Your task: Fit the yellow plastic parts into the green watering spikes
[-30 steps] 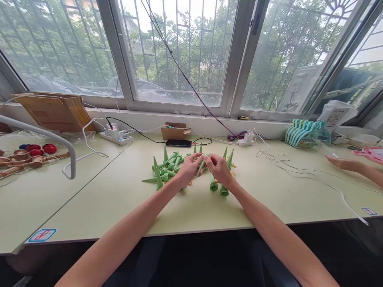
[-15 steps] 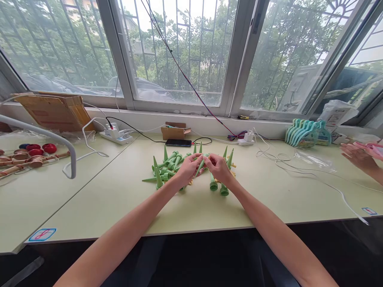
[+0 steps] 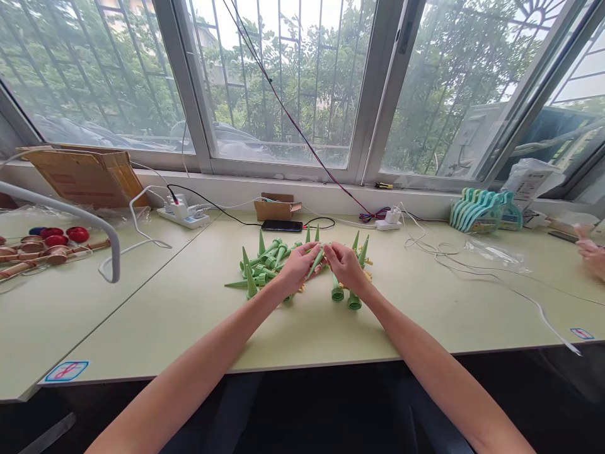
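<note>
My left hand (image 3: 300, 268) is closed around a green plastic watering spike (image 3: 316, 262), whose pointed end slants down toward me. At its upper end the fingers of my right hand (image 3: 346, 265) are pinched together; any small part between them is hidden. To the left lies a pile of green watering spikes (image 3: 269, 260), some standing point up, others on their sides. Two more spikes (image 3: 354, 301) lie by my right wrist with their round open ends facing me. Small yellow pieces (image 3: 368, 275) show partly behind my right hand.
Behind the pile are a black phone (image 3: 282, 226) and a small cardboard box (image 3: 277, 207). Red balls and wooden toys (image 3: 55, 243) lie left, near a grey curved bar (image 3: 115, 252). Cables (image 3: 472, 268), turquoise hangers (image 3: 477, 209) and another person's blurred hand (image 3: 593, 257) are on the right.
My hands stay in nearly the same place, with the spike turned slightly. At right, the other person's hand has drawn back toward the edge; a clear bag now lies on the table.
</note>
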{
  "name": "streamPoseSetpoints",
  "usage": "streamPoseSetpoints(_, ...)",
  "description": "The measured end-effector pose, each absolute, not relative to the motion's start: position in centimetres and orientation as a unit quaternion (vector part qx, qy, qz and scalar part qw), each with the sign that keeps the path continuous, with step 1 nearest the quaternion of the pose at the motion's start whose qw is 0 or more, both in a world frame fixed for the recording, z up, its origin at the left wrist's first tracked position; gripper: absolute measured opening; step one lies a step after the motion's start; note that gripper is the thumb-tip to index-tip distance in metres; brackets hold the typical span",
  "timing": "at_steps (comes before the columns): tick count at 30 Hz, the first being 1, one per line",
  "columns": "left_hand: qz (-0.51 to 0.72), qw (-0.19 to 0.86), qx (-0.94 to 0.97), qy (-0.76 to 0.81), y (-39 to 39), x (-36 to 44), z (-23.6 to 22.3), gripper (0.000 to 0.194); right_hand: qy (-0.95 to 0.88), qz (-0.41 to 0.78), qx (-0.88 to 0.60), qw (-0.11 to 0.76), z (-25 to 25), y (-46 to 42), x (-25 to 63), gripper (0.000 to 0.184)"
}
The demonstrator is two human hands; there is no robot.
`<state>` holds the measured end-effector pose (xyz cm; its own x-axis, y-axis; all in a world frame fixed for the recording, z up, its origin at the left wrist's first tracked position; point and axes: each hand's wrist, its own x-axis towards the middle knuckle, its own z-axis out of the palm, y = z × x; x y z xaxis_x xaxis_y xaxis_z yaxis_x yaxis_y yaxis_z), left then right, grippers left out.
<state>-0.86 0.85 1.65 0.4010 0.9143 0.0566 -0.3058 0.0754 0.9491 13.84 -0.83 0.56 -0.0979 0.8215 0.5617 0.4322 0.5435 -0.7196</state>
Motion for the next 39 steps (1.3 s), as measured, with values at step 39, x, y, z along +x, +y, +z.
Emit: streamPoseSetpoints(39, 0.454, 0.538, 0.629, 0.329, 0.2, -0.6, 1.4, 0.052, -0.675, 0.159, -0.547, 0.469, 0.3, 0.7, 14.7, 0.045)
